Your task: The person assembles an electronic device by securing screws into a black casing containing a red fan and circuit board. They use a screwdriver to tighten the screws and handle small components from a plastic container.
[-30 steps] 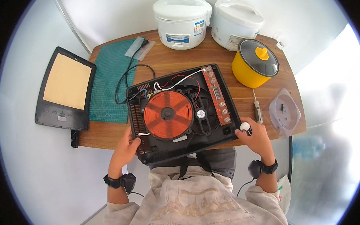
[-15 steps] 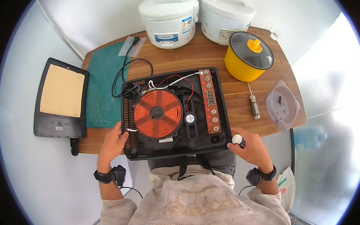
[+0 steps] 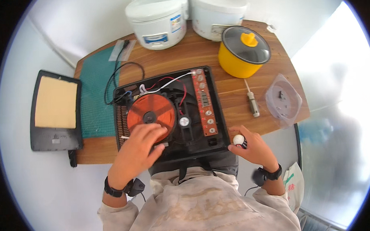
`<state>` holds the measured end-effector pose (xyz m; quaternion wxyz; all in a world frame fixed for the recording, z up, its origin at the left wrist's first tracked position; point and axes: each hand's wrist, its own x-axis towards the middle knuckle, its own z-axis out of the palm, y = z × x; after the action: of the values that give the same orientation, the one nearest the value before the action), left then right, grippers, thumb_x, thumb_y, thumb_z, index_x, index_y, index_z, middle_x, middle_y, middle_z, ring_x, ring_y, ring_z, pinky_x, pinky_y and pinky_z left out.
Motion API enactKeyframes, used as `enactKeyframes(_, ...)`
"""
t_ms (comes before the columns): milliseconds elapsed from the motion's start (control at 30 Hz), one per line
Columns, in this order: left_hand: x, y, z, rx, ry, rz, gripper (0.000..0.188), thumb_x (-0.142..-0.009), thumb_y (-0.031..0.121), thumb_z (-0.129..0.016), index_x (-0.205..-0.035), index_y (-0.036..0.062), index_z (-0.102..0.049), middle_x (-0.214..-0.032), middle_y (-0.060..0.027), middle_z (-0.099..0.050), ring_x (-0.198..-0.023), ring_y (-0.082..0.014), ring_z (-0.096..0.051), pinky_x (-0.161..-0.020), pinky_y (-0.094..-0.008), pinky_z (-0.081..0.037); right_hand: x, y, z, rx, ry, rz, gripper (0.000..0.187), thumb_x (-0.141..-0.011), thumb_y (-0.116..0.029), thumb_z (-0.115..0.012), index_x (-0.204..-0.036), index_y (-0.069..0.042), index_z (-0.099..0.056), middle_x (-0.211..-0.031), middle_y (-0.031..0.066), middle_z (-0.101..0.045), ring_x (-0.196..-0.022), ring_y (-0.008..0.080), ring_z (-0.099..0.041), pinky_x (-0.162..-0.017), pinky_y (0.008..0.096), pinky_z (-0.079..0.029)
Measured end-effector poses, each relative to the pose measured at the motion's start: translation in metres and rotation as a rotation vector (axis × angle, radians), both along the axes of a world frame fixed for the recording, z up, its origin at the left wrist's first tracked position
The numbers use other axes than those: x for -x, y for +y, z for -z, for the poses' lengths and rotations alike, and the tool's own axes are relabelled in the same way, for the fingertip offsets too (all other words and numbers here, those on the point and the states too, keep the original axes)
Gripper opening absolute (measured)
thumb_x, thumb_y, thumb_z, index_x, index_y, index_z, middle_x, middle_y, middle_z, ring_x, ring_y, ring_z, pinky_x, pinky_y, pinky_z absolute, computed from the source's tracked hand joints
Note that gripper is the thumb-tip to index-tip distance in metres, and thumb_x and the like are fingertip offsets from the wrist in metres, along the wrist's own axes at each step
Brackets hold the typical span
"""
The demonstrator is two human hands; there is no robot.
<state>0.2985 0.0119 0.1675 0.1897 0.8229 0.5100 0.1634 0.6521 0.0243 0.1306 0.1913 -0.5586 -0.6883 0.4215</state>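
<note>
In front of me lies the opened induction cooker base [image 3: 182,150], a black shell reaching past the table's front edge. Its copper coil [image 3: 150,106] is at the left, and a red circuit board [image 3: 205,102] runs down the right side. My left hand [image 3: 135,152] is spread above the coil's near edge, fingers apart and holding nothing; whether the fingertips touch the coil I cannot tell. By the shell's near right corner, my right hand [image 3: 253,147] curls round a small white-topped object [image 3: 239,140] with a dark patterned side. Its thumb reaches the shell.
The cooker's black top panel [image 3: 57,138] leans at the left beside a green cutting mat [image 3: 95,98]. A screwdriver [image 3: 253,104] and a clear plastic tray [image 3: 280,112] with small parts lie right. Behind stand a yellow pot [image 3: 236,62] and two white rice cookers [image 3: 159,26] [image 3: 216,16].
My left hand has left the shell's left edge and moved right, over the coil. My right hand stays at the near right corner with the white-topped object. The whole view has shifted somewhat.
</note>
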Motion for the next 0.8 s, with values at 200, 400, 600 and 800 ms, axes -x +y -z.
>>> enactKeyframes(200, -0.03, -0.001, -0.004, 0.283, -0.021, 0.206, 0.039, -0.091, 0.016, -0.07, -0.128, 0.0064, -0.064, -0.127, -0.0134, -0.062, -0.117, -0.0343, -0.06, -0.099, -0.0428, -0.051, -0.034, 0.001, -0.008, -0.248, -0.037, 0.155, 0.033, -0.085, -0.021, -0.081, -0.107, -0.005, -0.061, -0.085, 0.014, -0.063, -0.08, 0.0323, -0.064, -0.071, 0.0398, -0.051)
enactKeyframes(400, -0.023, -0.005, -0.003, 0.338, -0.034, 0.139, 0.038, -0.091, 0.015, -0.07, -0.127, 0.0043, -0.064, -0.123, -0.016, -0.066, -0.115, -0.0363, -0.061, -0.099, -0.0427, -0.05, -0.121, 0.013, -0.034, -0.307, -0.298, 0.61, 0.017, -0.086, -0.019, -0.074, -0.09, -0.003, -0.069, -0.077, 0.0135, -0.066, -0.073, 0.0347, -0.064, -0.069, 0.0402, -0.05)
enactKeyframes(600, -0.018, -0.008, -0.001, 0.335, -0.035, 0.122, 0.037, -0.092, 0.018, -0.069, -0.127, 0.0057, -0.065, -0.122, -0.0143, -0.067, -0.114, -0.0341, -0.062, -0.097, -0.0418, -0.051, -0.177, 0.056, -0.019, -0.501, -0.566, 0.585, 0.014, -0.087, -0.017, -0.064, -0.092, -0.012, -0.076, -0.08, 0.0151, -0.071, -0.077, 0.0358, -0.069, -0.073, 0.0426, -0.054)
enactKeyframes(800, -0.016, -0.014, 0.0, 0.354, -0.075, 0.108, 0.037, -0.091, 0.016, -0.07, -0.127, 0.0052, -0.066, -0.119, -0.0155, -0.068, -0.109, -0.0352, -0.065, -0.094, -0.0415, -0.052, -0.181, 0.084, 0.001, -0.308, -0.893, 0.215, 0.015, -0.084, -0.014, -0.068, -0.094, -0.017, -0.078, -0.081, 0.013, -0.072, -0.081, 0.0342, -0.07, -0.072, 0.0445, -0.054)
